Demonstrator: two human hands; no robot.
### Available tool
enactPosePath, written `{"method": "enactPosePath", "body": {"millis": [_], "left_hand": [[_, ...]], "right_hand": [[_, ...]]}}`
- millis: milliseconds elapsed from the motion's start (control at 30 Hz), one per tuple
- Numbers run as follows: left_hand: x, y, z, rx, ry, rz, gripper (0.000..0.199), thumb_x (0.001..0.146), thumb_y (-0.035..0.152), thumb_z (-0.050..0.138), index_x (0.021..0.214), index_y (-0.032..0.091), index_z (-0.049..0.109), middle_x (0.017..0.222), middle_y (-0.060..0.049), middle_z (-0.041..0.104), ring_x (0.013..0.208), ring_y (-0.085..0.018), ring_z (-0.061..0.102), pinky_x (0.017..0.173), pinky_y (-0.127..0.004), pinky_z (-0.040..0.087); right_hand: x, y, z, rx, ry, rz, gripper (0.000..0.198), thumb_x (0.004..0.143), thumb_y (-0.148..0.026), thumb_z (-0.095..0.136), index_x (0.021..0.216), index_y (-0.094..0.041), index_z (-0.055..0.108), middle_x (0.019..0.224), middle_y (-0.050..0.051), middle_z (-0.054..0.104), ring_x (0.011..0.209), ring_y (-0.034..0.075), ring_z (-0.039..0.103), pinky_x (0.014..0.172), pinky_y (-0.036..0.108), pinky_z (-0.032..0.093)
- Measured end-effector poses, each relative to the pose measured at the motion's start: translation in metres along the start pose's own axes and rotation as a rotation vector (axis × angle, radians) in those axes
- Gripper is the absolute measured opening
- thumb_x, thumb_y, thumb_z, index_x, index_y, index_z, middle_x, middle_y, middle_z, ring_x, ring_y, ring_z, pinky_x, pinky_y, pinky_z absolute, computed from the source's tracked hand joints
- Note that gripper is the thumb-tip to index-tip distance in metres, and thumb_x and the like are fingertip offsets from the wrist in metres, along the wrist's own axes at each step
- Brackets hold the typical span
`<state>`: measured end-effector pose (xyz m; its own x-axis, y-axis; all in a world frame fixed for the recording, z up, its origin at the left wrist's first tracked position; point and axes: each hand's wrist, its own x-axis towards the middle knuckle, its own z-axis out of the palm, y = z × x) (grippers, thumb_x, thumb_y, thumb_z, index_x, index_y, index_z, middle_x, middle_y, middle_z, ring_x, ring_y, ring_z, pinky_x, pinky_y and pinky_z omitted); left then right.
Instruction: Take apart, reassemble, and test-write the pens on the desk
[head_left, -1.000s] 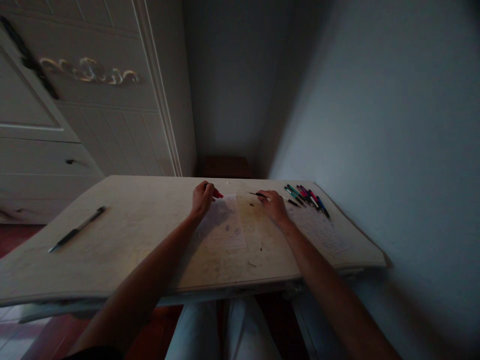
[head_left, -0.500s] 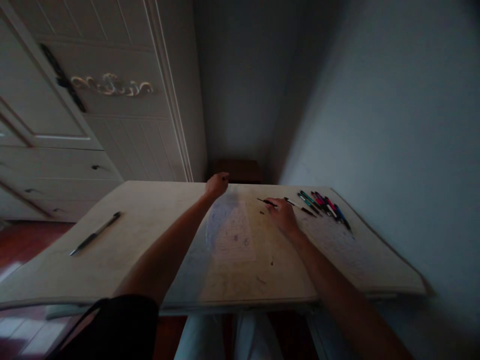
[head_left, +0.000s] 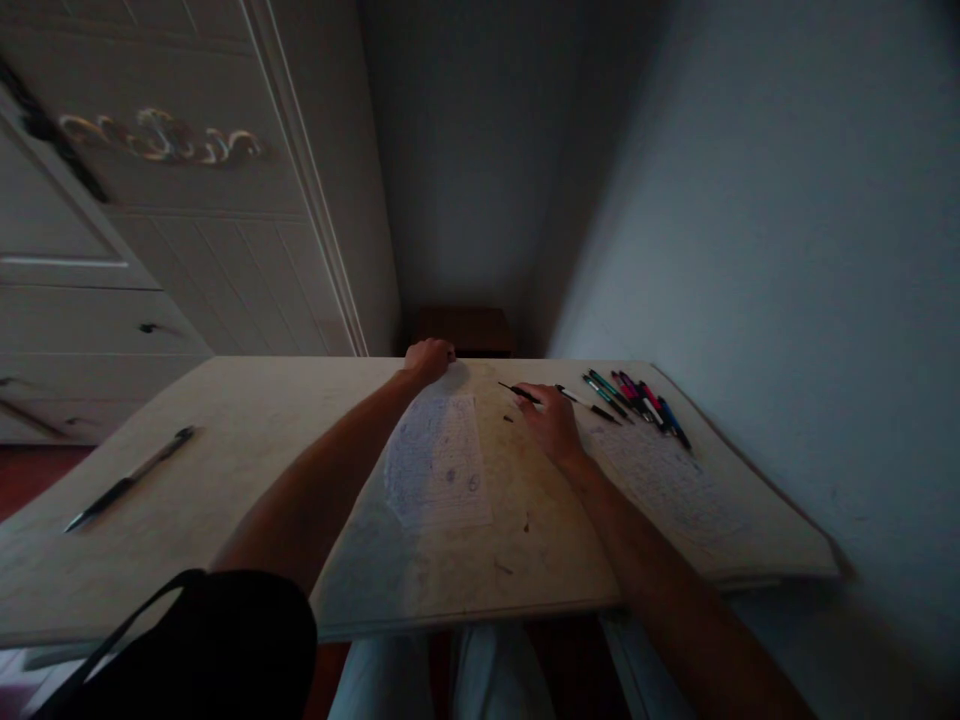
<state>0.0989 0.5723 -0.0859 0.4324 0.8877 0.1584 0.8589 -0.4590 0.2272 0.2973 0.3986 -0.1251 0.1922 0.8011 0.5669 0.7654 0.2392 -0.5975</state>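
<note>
At the table's far edge, my left hand (head_left: 430, 360) is closed, its fingers curled; whatever it may hold is too small and dark to make out. My right hand (head_left: 551, 420) pinches a slim black pen piece (head_left: 520, 393) whose thin tip points to the left. Just beyond these fingers lies a white pen (head_left: 589, 403) with a black end. A tiny dark piece (head_left: 508, 419) rests on the table close to my right hand. Between my forearms is a sheet of paper (head_left: 442, 460) covered in blue writing.
Several coloured pens (head_left: 637, 398) lie in a cluster at the far right, near the wall. A second written sheet (head_left: 667, 480) sits below them. One black-and-silver pen (head_left: 131, 480) lies at the left of the table (head_left: 247, 400). A white cabinet (head_left: 217, 270) stands behind.
The view has shifted, so most things sit farther left in the picture. My left hand has come down to the table's far edge. My right hand keeps hold of the black pen piece.
</note>
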Motion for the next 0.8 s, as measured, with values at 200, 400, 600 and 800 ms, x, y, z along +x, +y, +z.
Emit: {"method": "enactPosePath", "body": {"millis": [200,400,600,800], "left_hand": [[-0.039,-0.003,-0.015,-0.259,-0.011,0.306,0.012,0.080,0.031,0.072,0.087,0.023,0.077,0.098,-0.004,0.075,0.090,-0.020,0.066,0.080,-0.029,0.048],[-0.086,-0.008,-0.023,-0.303,-0.131,0.441,0.011,0.079,0.030,0.073,0.084,0.022,0.078,0.089,-0.004,0.075,0.083,-0.018,0.067,0.076,-0.028,0.047],[-0.111,-0.015,-0.022,-0.550,-0.064,0.272,0.024,0.072,0.040,0.077,0.082,0.018,0.077,0.084,-0.006,0.075,0.077,-0.018,0.067,0.072,-0.027,0.049],[-0.124,-0.033,-0.019,-0.733,0.148,0.049,0.039,0.093,0.034,0.041,0.107,0.013,0.071,0.090,-0.008,0.072,0.064,-0.015,0.060,0.063,-0.029,0.051]], "right_hand": [[0.001,0.002,0.000,0.003,-0.036,-0.006,0.024,0.084,-0.021,0.061,0.102,-0.022,0.077,0.100,0.007,0.076,0.096,0.027,0.068,0.092,0.043,0.050],[0.000,-0.004,-0.003,0.007,-0.052,-0.064,0.021,0.083,-0.020,0.065,0.099,-0.024,0.077,0.100,0.007,0.077,0.094,0.026,0.067,0.092,0.042,0.049],[-0.005,-0.015,-0.009,0.072,-0.090,-0.094,0.017,0.083,-0.024,0.067,0.096,-0.027,0.078,0.098,0.005,0.077,0.093,0.024,0.066,0.089,0.040,0.049],[-0.008,-0.024,-0.009,0.139,-0.096,-0.091,0.017,0.083,-0.027,0.068,0.097,-0.026,0.079,0.094,0.005,0.077,0.091,0.024,0.066,0.087,0.038,0.050]]}}
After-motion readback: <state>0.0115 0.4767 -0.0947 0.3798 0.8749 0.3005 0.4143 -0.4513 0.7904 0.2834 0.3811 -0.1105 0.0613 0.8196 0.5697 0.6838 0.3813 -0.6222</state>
